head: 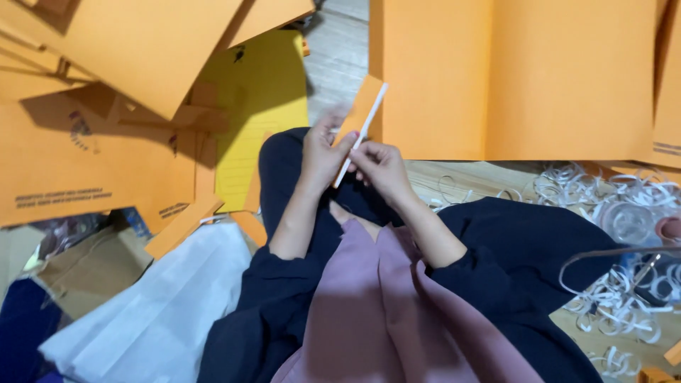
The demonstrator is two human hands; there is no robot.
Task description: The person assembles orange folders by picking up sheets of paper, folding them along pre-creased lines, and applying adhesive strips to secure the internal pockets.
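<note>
My left hand (323, 150) and my right hand (379, 167) meet in front of me over my lap. Between them they hold a small folded orange card strip (363, 106) with a thin white tape strip (362, 135) running along its right edge. The fingers of my left hand grip the orange strip's lower part. With thumb and fingers, my right hand pinches the white strip near its lower end. The strip points up and to the right.
Large orange card sheets (511, 71) lie ahead on the right, and more orange sheets (92, 106) are piled on the left over a yellow sheet (262, 113). Curled white tape peelings (610, 191) litter the wooden floor at right. A white bag (163, 312) lies at lower left.
</note>
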